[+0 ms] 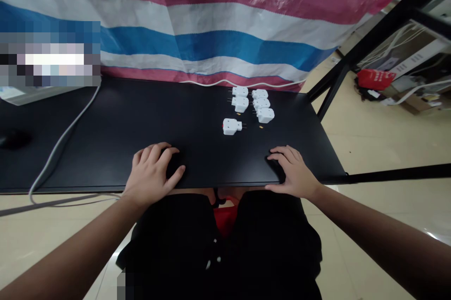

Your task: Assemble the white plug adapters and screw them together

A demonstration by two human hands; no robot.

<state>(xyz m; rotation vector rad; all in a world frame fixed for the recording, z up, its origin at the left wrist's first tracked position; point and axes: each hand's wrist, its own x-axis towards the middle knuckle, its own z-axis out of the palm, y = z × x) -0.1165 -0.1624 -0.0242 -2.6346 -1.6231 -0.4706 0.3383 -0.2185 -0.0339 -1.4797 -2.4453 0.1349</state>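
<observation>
- White plug adapters (240,104): six, at about 1 o'clock on the black surface (105,121), between the hands but farther out: two in one column, three in another just beside it, and one lying alone nearer the hands.
- Five adapters point their metal pins toward 9 o'clock; the lone one (232,126) points its pins toward 3 o'clock. All lie with their long axes roughly level, running 9 to 3 o'clock.
- Small brass pieces (261,127): two, lying beside the adapters; too small to identify.
- Left hand (151,174) and right hand (293,173): well apart, fingers spread, resting on the near edge of the surface, holding nothing visible.
- A pixelated patch hides something at 10 o'clock.
</observation>
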